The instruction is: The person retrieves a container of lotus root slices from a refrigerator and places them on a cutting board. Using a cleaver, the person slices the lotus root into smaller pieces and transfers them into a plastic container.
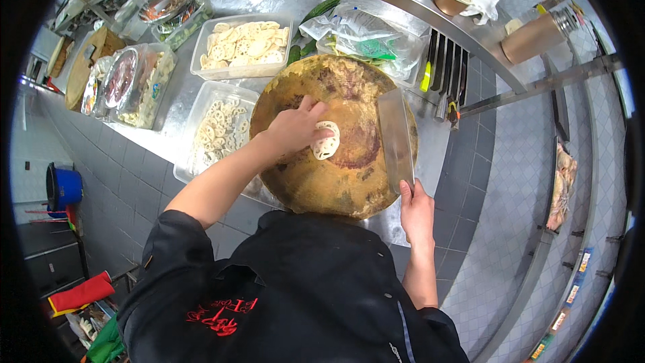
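Note:
Before me lies a thick round wooden chopping block (pixel 322 186). My left hand (pixel 297 128) is over its left half, the thumb on pale lotus root slices (pixel 327 148) with round holes; the slices overlap, and whether the fingers grip them I cannot tell. My right hand (pixel 417 212) is closed round the handle of a broad cleaver (pixel 397 136), whose blade lies along the block's right side. Left of the block, a clear plastic tub (pixel 182 161) contains small lotus root pieces (pixel 216 126). Behind it, a second clear tub (pixel 242 73) is filled with whole round slices (pixel 247 43).
Cucumbers (pixel 322 8) and a tub covered with plastic bags (pixel 373 35) stand behind the block. Several knives (pixel 448 65) hang at the back right, below a steel shelf edge (pixel 403 2). Wrapped food containers (pixel 146 85) and a wooden board (pixel 98 45) are at the left.

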### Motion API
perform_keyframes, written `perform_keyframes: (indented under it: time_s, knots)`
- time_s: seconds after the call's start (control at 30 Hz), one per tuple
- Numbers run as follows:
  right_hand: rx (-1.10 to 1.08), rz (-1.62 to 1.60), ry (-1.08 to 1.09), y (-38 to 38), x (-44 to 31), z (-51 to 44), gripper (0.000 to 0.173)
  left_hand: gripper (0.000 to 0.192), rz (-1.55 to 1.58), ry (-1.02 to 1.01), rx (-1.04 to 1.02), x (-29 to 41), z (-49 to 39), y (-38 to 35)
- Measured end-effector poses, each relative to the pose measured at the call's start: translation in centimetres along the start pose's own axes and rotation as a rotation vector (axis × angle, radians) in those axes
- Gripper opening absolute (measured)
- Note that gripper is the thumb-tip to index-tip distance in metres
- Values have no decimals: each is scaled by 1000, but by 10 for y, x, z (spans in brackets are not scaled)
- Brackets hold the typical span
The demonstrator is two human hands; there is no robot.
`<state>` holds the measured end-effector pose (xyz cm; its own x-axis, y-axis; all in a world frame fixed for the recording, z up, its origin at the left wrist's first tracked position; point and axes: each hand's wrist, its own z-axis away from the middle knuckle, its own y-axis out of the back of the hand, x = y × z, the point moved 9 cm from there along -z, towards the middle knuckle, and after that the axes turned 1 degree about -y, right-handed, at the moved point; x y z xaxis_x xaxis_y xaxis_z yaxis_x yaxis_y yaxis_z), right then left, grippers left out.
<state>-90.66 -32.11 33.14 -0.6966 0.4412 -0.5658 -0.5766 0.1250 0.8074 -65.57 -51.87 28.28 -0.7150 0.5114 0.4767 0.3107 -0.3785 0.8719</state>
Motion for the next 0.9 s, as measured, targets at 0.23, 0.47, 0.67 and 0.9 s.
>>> perform_keyframes:
  time_s: [0.23, 0.47, 0.67, 0.9]
  knots:
    - [-32, -60, -25, 4, 1, -3, 35, 78, -71, -257, -9, 46, 27, 14]
    - [-82, -93, -15, 5, 5, -10, 32, 64, -90, -215, -229, 57, -2, -12]
    - [-56, -121, -17, 5, 5, -9, 25, 55, -89, -119, -194, 55, 2, -13]
    - [-101, -122, -4, 3, -1, -5, 23, 48, 79, -178, 97, 53, 12, 10]
